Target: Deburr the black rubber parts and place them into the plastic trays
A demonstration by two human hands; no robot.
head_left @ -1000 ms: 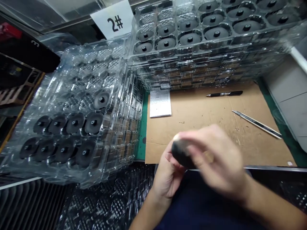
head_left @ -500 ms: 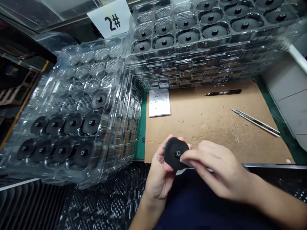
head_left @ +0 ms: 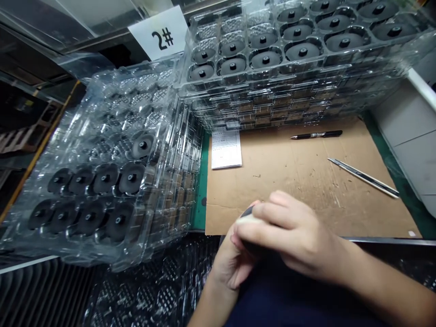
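Observation:
My left hand (head_left: 229, 263) cups a round black disc part (head_left: 248, 210) from below, near the front edge of the cardboard sheet (head_left: 299, 177). Only a sliver of the disc shows. My right hand (head_left: 289, 234) lies over the top of the disc with its fingers closed across it, hiding most of it. To the left, a stack of clear blister trays (head_left: 102, 181) holds several of the same black discs in its front rows. A taller stack of clear trays (head_left: 293, 59) at the back is filled with discs.
A black pen (head_left: 316, 134) and a thin metal blade (head_left: 364, 177) lie on the cardboard at the right. A small white printed slip (head_left: 226, 149) lies by the back stack. A "2#" sign (head_left: 162, 38) stands behind. Empty dark trays (head_left: 160, 290) sit below the bench edge.
The right hand has moved from pinching the disc's centre to covering it fully. The disc, which faced up and showed its hub, is now almost hidden between both hands.

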